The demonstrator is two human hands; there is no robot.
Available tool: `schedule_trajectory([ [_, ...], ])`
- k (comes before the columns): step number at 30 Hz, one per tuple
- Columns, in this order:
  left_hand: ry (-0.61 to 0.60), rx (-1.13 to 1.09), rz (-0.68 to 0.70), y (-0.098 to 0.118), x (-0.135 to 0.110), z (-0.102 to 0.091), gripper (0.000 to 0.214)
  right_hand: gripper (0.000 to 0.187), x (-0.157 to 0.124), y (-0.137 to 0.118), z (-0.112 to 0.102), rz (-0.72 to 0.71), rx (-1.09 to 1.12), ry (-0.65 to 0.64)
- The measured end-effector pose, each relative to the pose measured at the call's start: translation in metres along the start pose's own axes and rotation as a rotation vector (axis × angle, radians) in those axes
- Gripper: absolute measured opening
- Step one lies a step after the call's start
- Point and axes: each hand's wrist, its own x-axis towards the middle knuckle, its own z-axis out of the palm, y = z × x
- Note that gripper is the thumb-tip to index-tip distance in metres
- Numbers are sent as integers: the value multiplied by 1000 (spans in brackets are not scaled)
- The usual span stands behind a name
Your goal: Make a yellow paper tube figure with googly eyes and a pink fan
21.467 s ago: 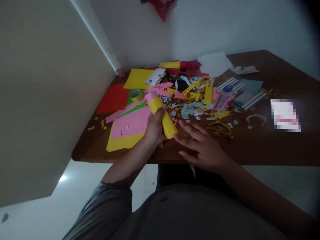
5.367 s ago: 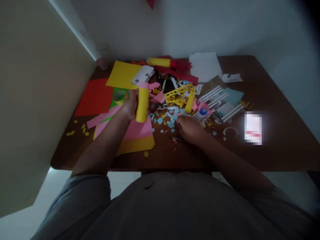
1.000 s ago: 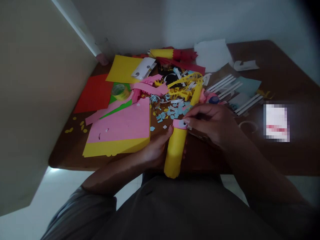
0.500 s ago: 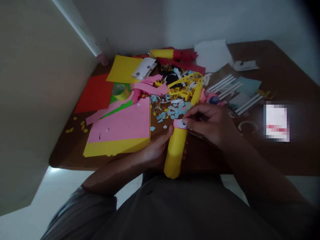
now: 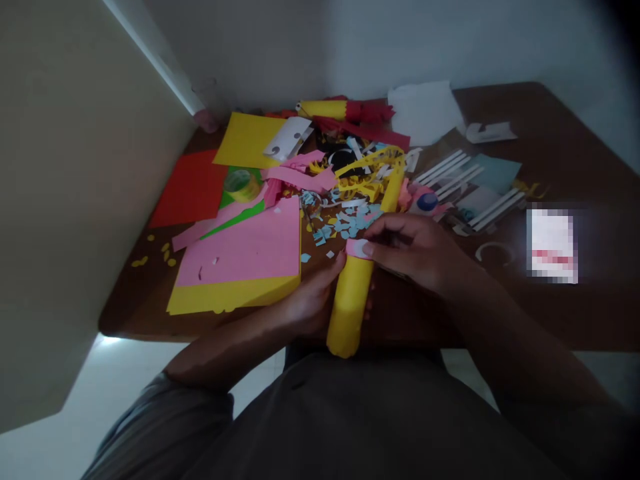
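A yellow paper roll (image 5: 348, 308) with a pink band (image 5: 356, 248) at its far end lies at the table's near edge. My left hand (image 5: 310, 303) is wrapped round the roll from the left. My right hand (image 5: 417, 250) has its fingers curled, the thumb pressing on the pink band at the roll's top. A small white piece seen earlier under the thumb is hidden.
A pink sheet (image 5: 245, 247) lies over a yellow sheet (image 5: 225, 297) to the left. Red paper (image 5: 190, 187), a tape roll (image 5: 240, 183), blue scraps (image 5: 340, 223), white strips (image 5: 460, 177) and a glue bottle (image 5: 425, 200) litter the brown table (image 5: 575, 313). A pale panel (image 5: 65, 200) stands at left.
My right thumb has slid down over the pink band, covering the small white piece. The roll and my left hand have hardly moved.
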Motion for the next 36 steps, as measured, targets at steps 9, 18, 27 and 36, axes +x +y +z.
schedule_trajectory([
  [9,-16,108,110,-2,-2,-2,72,34,0,-3,2,38,12,-25],
  [18,99,305,155,1,0,5,64,40,6,4,6,3,-53,-14],
  [27,59,224,165,8,2,0,66,45,14,8,-11,-141,-48,162],
  [36,268,235,406,37,-2,-11,71,16,25,24,-32,-143,-676,-181],
])
